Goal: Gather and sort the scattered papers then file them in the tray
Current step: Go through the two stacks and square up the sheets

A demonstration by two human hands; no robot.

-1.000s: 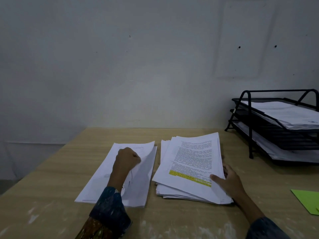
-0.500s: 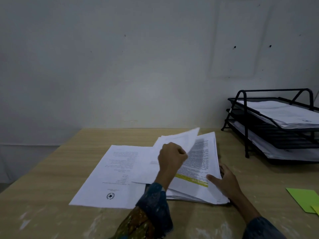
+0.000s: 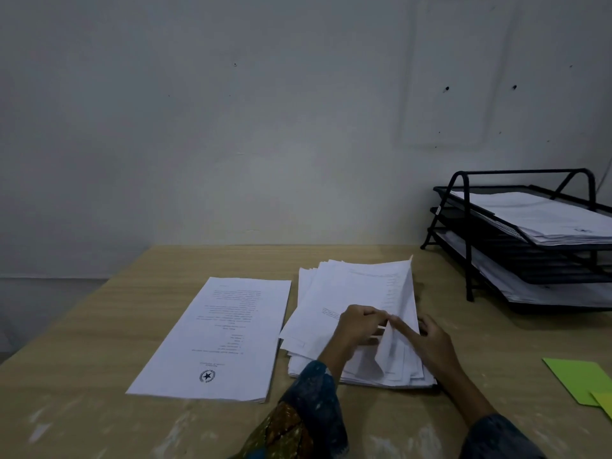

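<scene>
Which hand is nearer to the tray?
The right hand. It lies at the right edge of the paper stack, toward the tray; the left hand pinches a lifted sheet over the stack, farther away.
</scene>
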